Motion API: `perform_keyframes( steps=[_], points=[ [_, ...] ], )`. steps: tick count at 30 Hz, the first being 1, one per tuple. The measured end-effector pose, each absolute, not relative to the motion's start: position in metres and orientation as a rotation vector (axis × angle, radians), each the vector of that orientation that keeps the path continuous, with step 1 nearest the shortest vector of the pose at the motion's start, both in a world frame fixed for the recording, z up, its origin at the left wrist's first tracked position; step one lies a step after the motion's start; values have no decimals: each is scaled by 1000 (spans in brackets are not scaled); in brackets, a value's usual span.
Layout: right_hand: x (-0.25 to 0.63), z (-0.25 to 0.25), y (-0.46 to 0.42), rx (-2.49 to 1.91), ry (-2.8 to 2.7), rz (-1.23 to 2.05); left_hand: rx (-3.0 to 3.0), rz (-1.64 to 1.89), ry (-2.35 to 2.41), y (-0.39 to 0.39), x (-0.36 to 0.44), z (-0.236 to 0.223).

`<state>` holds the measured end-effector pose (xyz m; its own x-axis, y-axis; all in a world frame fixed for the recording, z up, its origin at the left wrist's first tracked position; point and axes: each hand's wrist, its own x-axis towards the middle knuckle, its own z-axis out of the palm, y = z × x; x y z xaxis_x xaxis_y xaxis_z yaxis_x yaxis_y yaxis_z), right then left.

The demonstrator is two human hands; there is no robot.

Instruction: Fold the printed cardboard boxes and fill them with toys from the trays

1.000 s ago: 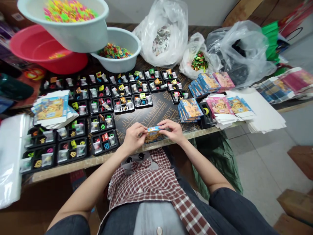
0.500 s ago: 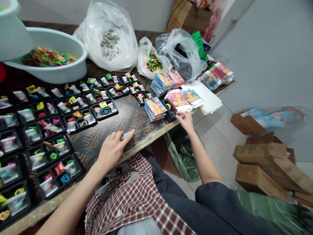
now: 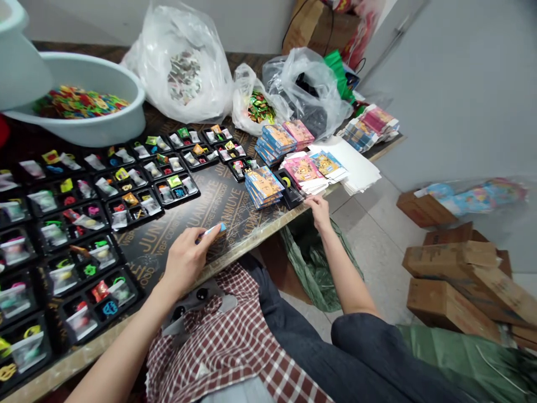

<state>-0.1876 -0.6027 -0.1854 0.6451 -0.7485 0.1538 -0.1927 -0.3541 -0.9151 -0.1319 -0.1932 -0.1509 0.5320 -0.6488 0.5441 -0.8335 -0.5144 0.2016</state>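
My left hand (image 3: pixel 187 257) is closed low over the table near its front edge. It grips a small box (image 3: pixel 221 227), whose blue end sticks out past the fingers while the hand covers most of it. My right hand (image 3: pixel 318 211) is pinched just off the near end of a black tape dispenser (image 3: pixel 289 190) with a yellow-green core. A thin clear strip of tape seems to run between dispenser and fingertips. Stacked blue printed boxes (image 3: pixel 263 186) stand left of the dispenser, and flat pink cartons (image 3: pixel 305 172) lie behind it.
Rows of black trays (image 3: pixel 122 305) with small toys and sachets cover the table's left side. Behind them are a pale blue tub (image 3: pixel 100 126) and plastic bags (image 3: pixel 184 33). A green sack (image 3: pixel 319 274) hangs below the table edge; cardboard boxes (image 3: pixel 444 308) stand on the floor at right.
My right hand has moved slightly away from the dispenser's end, fingers pinched. My left hand has shifted a little left with the box, and more of its blue end shows.
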Motion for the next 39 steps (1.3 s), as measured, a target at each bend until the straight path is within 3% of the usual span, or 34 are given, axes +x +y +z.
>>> perform_keyframes(
  steps=[10, 12, 16, 19, 25, 33, 39],
  points=[
    [-198, -201, -565, -1776, 821, -821, 2326, 397, -1045, -194, -130, -148],
    [-200, -191, -530, -1710, 705, -701, 2300, 302, -1013, -194, -132, -145],
    [-201, -159, -439, -1348, 363, 14, 2229, 200, -985, -189, -133, -143],
    [-195, -138, -389, -1097, 201, 318, 2174, 242, -993, -187, -133, -146],
    [-181, -133, -364, -943, 161, 435, 2137, 266, -994, -187, -134, -150],
    [-181, -148, -367, -1071, 286, 408, 2151, 409, -887, -199, -136, -152],
    [-188, -165, -371, -1008, 360, 669, 2086, 577, -1058, -198, -156, -159]
  ],
)
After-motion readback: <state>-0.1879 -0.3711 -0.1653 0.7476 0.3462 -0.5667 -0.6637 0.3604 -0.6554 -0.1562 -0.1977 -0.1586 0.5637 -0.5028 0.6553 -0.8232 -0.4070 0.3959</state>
